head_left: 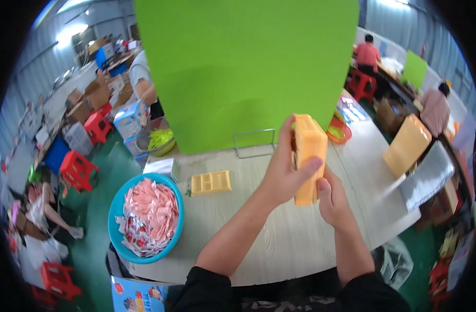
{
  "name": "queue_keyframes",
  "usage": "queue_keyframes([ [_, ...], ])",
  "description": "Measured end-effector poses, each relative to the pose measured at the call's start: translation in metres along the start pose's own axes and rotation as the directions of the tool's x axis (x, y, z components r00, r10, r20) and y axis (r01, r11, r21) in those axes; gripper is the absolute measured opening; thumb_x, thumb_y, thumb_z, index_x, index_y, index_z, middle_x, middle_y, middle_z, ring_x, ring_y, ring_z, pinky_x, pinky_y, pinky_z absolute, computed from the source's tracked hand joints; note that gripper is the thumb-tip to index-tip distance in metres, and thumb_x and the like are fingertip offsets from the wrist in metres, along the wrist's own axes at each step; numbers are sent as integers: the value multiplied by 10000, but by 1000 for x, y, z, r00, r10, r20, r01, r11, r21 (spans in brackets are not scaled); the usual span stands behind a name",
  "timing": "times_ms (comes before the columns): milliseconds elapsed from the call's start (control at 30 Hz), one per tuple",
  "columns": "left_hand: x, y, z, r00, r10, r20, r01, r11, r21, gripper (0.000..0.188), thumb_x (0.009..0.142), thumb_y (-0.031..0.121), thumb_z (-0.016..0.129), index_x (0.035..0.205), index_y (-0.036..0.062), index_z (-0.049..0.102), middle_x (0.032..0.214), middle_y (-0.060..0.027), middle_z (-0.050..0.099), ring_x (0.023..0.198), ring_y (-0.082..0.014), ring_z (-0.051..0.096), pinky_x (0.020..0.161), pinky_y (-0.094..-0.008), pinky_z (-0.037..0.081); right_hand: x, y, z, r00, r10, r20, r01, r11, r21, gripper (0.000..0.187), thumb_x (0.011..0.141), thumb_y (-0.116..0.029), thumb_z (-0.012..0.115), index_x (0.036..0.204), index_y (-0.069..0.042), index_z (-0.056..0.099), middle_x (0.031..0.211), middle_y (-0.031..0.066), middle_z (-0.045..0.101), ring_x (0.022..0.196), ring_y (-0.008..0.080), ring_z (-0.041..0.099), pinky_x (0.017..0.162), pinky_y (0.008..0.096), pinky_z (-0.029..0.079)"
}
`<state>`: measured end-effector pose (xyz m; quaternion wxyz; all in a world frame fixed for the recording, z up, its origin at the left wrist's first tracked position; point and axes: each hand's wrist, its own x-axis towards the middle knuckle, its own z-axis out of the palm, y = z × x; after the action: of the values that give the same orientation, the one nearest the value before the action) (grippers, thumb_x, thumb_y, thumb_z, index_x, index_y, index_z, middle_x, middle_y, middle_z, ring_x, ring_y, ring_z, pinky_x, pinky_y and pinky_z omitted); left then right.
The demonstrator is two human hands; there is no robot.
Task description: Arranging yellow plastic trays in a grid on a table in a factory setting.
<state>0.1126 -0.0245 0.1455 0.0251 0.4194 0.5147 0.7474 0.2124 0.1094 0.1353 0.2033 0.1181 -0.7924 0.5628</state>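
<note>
Above the table, both hands hold an orange-yellow plastic box (313, 143), standing on edge. My left hand (285, 179) grips its left side, with the thumb across the front face. My right hand (331, 202) is closed against the lower right side, its thumb up near the bottom corner. The box's far side and some fingertips are hidden. Left of my left hand, a pale yellow compartment tray (212, 193) lies on the table. A turquoise basin (113, 229) nearby holds pink pieces and small clear-wrapped packets.
A tall green board (243, 62) stands at the back, a wire stand (254, 131) before it. A white box (164, 167) sits behind the basin. A grey bowl (144, 139) and an orange basket (342, 137) hold yellow-green pieces. Orange and silver panels (427, 174) lean at right. People work beyond.
</note>
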Motion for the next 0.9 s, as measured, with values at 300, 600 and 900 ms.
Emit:
queue_keyframes([
  [300,2,-1,6,999,-51,10,52,991,-123,947,912,245,730,1594,18,113,1445,-182,437,1314,-276,474,1124,-420,381,-3,3,-16,996,-77,-48,77,997,2,645,1062,-372,480,1528,58,358,1369,200,583,1241,262,581,1087,377,409],
  [600,7,1,-18,987,89,-133,-87,996,23,912,920,366,730,1572,23,191,1387,-145,491,1273,-253,527,1054,-442,480,9,46,-41,992,-93,-90,85,992,-89,608,1019,-423,548,1428,17,460,1363,145,576,1224,233,568,1080,366,408],
  [900,5,7,5,989,145,-6,-144,987,73,1041,816,313,809,1562,-33,171,1370,-211,496,1283,-310,529,1108,-403,416,25,128,-9,975,96,200,19,860,-510,502,927,-274,681,1348,-45,532,1333,182,613,1233,368,573,1036,479,453],
])
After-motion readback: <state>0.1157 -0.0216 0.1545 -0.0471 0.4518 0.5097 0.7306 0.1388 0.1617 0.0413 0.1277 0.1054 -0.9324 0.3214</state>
